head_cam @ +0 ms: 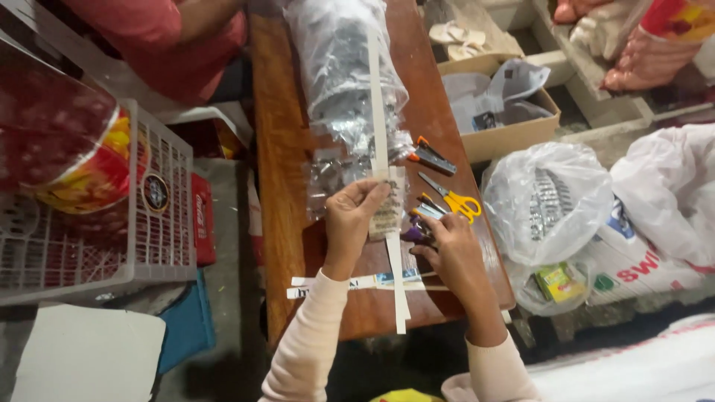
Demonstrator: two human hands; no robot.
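Cardboard box (514,134) at the far right edge of the brown wooden table (279,164) holds crumpled plastic wrap, while a clear plastic bag (547,201) beside it shows grey metal pieces. I see my left hand (356,216) pinching a small packet on a long white paper strip (379,112) at mid-table. My right hand (450,246) curls over a purple-handled tool (417,232), grip unclear. Yellow-handled scissors (456,199) lie just beyond. Bare wood stays open along the left edge.
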